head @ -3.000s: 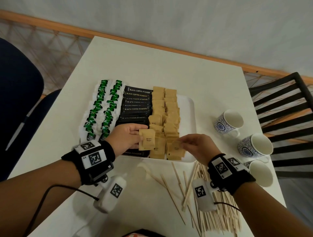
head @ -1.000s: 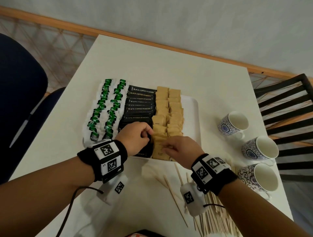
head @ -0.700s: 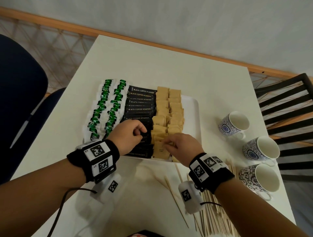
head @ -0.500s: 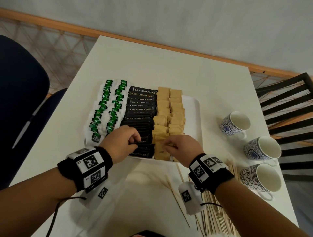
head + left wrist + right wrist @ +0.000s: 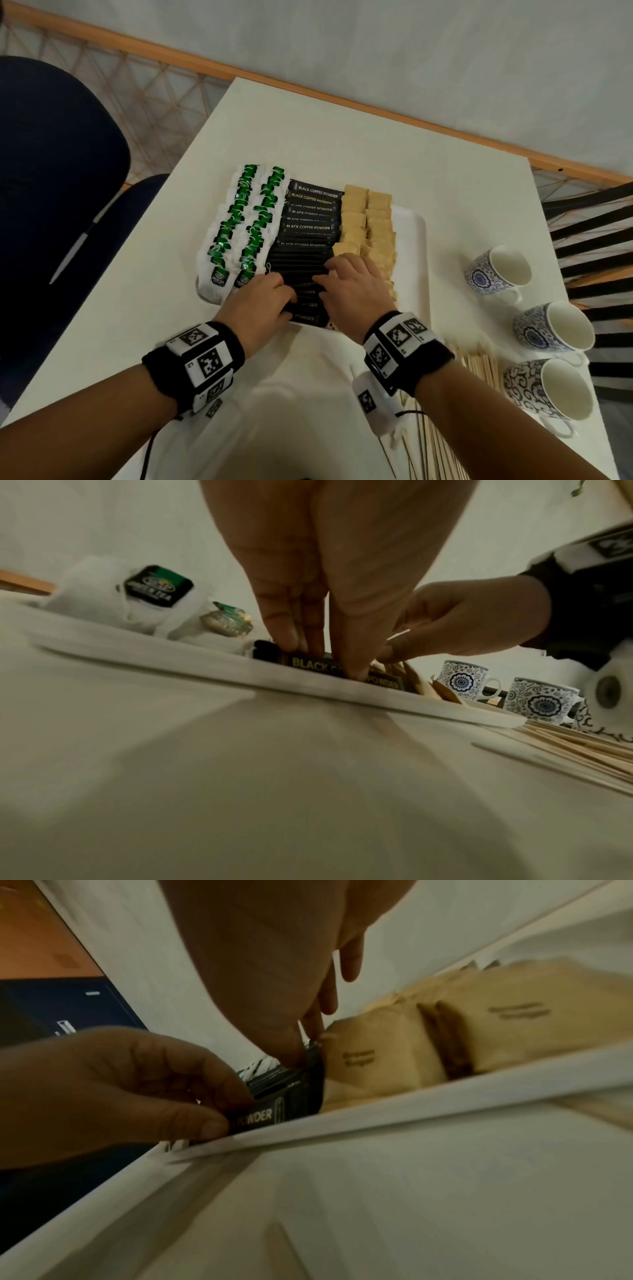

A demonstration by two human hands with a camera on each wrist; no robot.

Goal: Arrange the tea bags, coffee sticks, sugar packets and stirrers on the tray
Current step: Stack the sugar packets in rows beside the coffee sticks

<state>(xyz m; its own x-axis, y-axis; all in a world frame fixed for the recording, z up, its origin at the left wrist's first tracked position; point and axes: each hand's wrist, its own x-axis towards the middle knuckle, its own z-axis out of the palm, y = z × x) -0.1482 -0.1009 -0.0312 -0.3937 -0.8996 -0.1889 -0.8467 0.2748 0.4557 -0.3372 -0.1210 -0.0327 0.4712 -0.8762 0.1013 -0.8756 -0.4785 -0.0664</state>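
The coffee sticks (image 5: 310,246) lie in a black column down the middle of the tray (image 5: 412,240), and I work at its near end; my left hand (image 5: 260,301) sets its fingertips on the nearest sticks' left ends, thumb pressing the front one against the near rim, while my right hand (image 5: 352,287) pinches their right ends beside the sugar packets (image 5: 368,222); I judge this squeezes the row square. The tea bags (image 5: 245,226) fill the tray's left side; the stirrers (image 5: 479,363) wait on the table (image 5: 342,137) at near right, so the far-right strip of tray is probably theirs. Three cups (image 5: 496,270) stand further right. My hands hide the nearest sticks and packets; whether those sit straight I cannot tell.
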